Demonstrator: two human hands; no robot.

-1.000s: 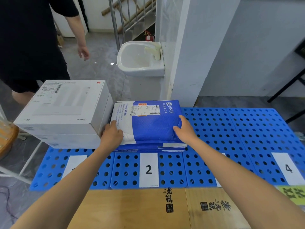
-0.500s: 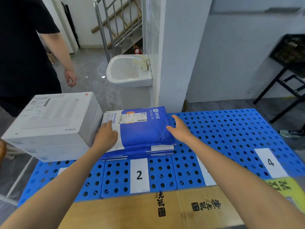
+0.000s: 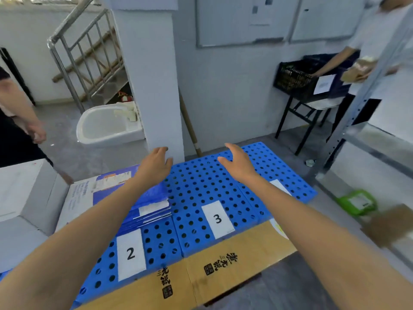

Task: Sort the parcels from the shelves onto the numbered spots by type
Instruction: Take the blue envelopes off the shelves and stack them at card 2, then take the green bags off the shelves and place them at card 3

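In the head view, left hand [image 3: 154,164] and right hand [image 3: 239,163] hover empty, fingers loosely spread, above the blue mat [image 3: 201,186], the blue mailers [image 3: 154,198] stacked behind label 2 [image 3: 130,253], so probably best to check each shelf [image 3: 377,153] parcel's type before placing

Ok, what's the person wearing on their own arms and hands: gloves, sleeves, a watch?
Nothing that shows. The left hand and right hand are bare, with no gloves, watch or wristband. The left forearm and right forearm are uncovered down to the frame's lower edge, so no sleeve is in view.
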